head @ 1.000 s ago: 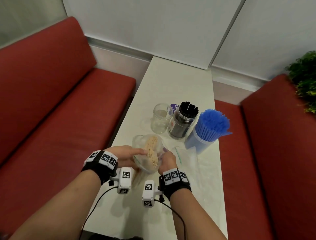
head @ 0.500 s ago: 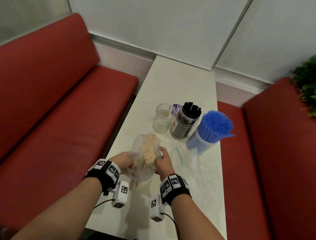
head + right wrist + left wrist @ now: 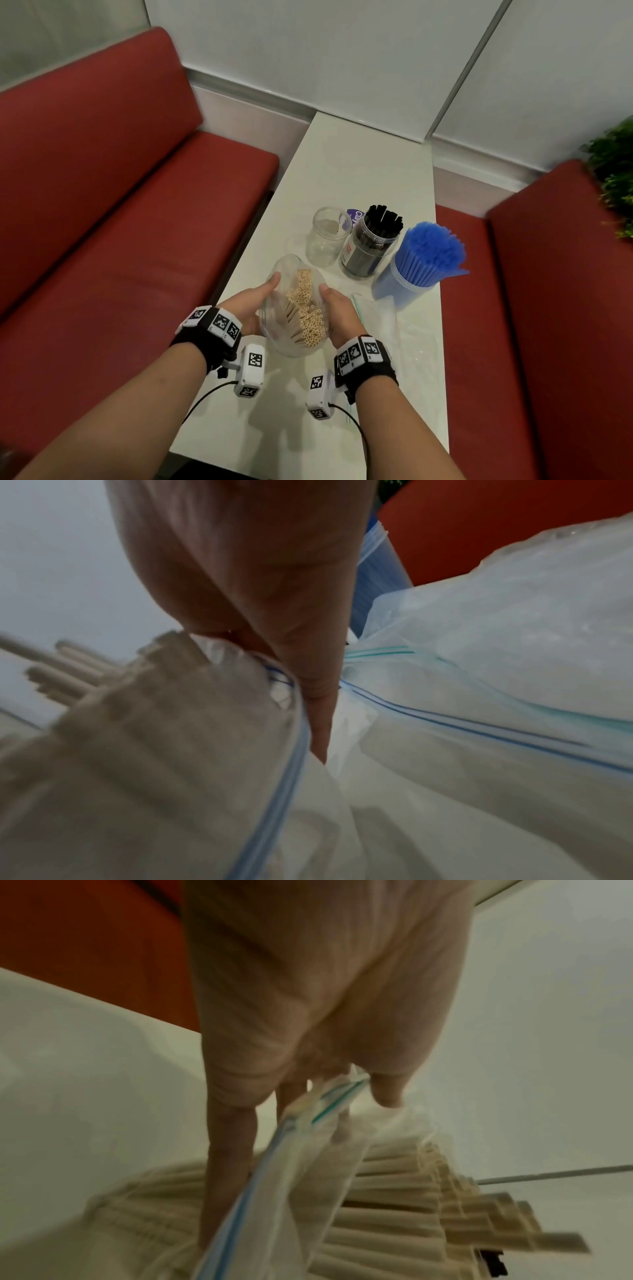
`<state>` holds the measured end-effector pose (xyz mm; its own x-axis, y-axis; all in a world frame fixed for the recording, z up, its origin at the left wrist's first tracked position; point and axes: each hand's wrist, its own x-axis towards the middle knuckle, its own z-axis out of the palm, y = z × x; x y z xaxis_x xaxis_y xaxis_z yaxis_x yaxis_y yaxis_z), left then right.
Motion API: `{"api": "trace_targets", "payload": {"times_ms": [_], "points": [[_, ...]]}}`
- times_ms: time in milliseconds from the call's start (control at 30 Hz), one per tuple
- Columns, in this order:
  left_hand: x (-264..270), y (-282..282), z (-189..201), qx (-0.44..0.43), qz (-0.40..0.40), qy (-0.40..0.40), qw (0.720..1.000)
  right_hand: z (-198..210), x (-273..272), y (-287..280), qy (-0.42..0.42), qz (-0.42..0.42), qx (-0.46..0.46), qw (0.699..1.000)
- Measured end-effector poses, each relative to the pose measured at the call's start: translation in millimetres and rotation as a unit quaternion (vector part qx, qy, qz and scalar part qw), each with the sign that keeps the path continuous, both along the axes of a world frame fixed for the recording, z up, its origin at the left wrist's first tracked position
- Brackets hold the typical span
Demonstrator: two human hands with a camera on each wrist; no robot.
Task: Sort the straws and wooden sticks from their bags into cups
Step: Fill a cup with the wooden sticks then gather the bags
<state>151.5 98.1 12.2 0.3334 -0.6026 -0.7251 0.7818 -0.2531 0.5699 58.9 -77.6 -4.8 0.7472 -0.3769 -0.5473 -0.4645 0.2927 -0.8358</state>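
Note:
A clear zip bag (image 3: 274, 329) full of beige straws (image 3: 305, 308) stands just above the near part of the white table (image 3: 359, 164), its mouth spread wide and facing up. My left hand (image 3: 260, 298) grips the bag's left rim and my right hand (image 3: 334, 301) grips the right rim. In the left wrist view, fingers (image 3: 232, 1150) pinch the blue zip strip (image 3: 260, 1177) over the beige straws (image 3: 411, 1218). The right wrist view shows a finger (image 3: 318, 702) pressed on the bag's rim beside the straws (image 3: 120, 723). An empty glass jar (image 3: 327, 236) stands just beyond the bag.
Right of the empty jar stand a jar of black straws (image 3: 371, 245) and a cup of blue straws (image 3: 421, 260). Empty zip bags (image 3: 383, 318) lie flat on the table by my right hand. Red benches (image 3: 120, 222) flank the narrow table; a plant (image 3: 616, 185) is at far right.
The bag has been turned upright and its mouth pulled wide open. Both hands now hold opposite sides of the rim, and the straw ends show from above.

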Motion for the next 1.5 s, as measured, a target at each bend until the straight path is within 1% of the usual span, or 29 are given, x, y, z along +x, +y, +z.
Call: {"api": "trace_targets", "payload": {"times_ms": [67,133,200,233,333,400,433,500,567,633,667,733,767,833,900,967,1033,1100,1167,1267,1333,1400,1433,1500], "points": [[-1,-3,-7,0.053,0.046,-0.031,0.997,-1,-1,0,0.014,-0.018,-0.004,1.000],[0,-5,-13,0.090,0.060,-0.057,0.993,2,-1,1,0.020,-0.014,-0.073,0.997],[0,-7,-13,0.116,0.057,-0.075,0.989,5,-3,2,0.009,0.022,-0.165,0.986],[0,-7,-12,0.130,0.058,-0.083,0.986,5,-4,2,-0.005,0.040,-0.192,0.981],[1,-7,-11,0.163,0.056,-0.123,0.977,4,-2,2,-0.058,0.100,-0.227,0.967],[3,-7,-14,0.172,0.061,-0.141,0.973,1,0,2,-0.060,0.118,-0.257,0.957],[4,-7,-18,0.173,0.069,-0.145,0.972,-1,1,1,-0.042,0.114,-0.270,0.955],[5,-5,-23,0.169,0.086,-0.144,0.971,-6,1,-2,0.018,0.080,-0.260,0.962],[2,-1,-26,0.172,0.090,-0.164,0.967,-13,-1,-4,0.071,0.055,-0.210,0.974],[-4,3,-28,0.164,0.096,-0.185,0.964,-15,-2,-4,0.094,0.038,-0.161,0.982],[-8,4,-27,0.137,0.104,-0.173,0.970,-14,-2,-2,0.097,0.023,-0.143,0.985],[-14,5,-22,0.061,0.109,-0.124,0.984,-10,1,-1,0.087,-0.005,-0.110,0.990],[-15,6,-18,0.033,0.097,-0.105,0.989,-9,4,1,0.077,-0.009,-0.094,0.993],[-15,5,-12,0.004,0.072,-0.094,0.993,-5,6,5,0.051,0.009,-0.076,0.996],[-13,2,-6,0.012,0.066,-0.105,0.992,-4,5,11,0.003,0.044,-0.115,0.992],[-11,-1,-6,0.053,0.077,-0.139,0.986,-3,4,15,-0.048,0.084,-0.168,0.981],[-11,0,-10,0.079,0.088,-0.156,0.981,-4,4,16,-0.073,0.090,-0.183,0.976],[-10,3,-15,0.091,0.100,-0.157,0.978,-4,3,18,-0.057,0.046,-0.147,0.986],[-9,6,-21,0.110,0.120,-0.163,0.973,-7,3,18,-0.020,-0.006,-0.116,0.993],[-11,9,-28,0.117,0.128,-0.168,0.970,-12,2,19,0.021,-0.052,-0.119,0.991],[-14,11,-27,0.121,0.090,-0.146,0.978,-13,1,19,0.033,-0.071,-0.098,0.992],[-15,16,-23,0.131,0.006,-0.099,0.986,-14,0,18,0.041,-0.085,-0.068,0.993],[-16,17,-22,0.102,-0.029,-0.051,0.993,-13,0,18,0.040,-0.089,-0.056,0.994],[-17,20,-20,-0.003,-0.052,0.050,0.997,-9,0,18,0.032,-0.081,-0.051,0.995]]}}
